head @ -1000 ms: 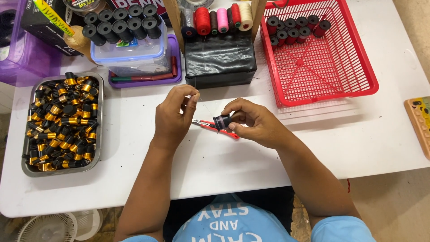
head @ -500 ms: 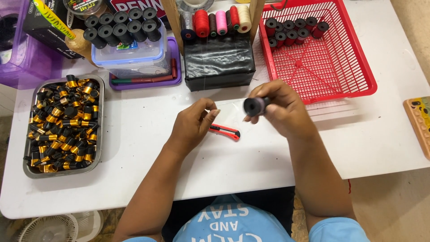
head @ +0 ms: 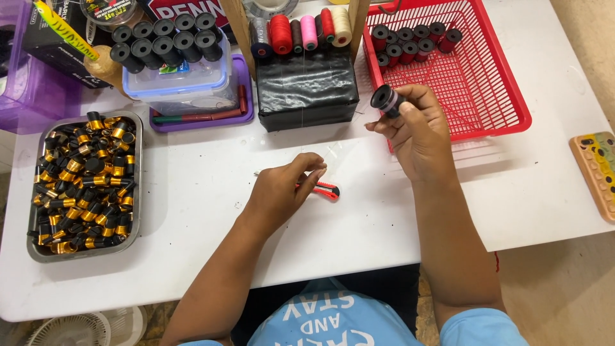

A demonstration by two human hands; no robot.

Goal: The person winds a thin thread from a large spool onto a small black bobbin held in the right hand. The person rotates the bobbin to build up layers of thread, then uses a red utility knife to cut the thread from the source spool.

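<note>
the right hand grips a black spool between its fingers, beside the red basket. the left hand pinches the thread end, fingers narrow, above the red cutter on the tabletop, keeping it taut.

Right hand raised, fingers pinched; left hand low, curled.
</note>
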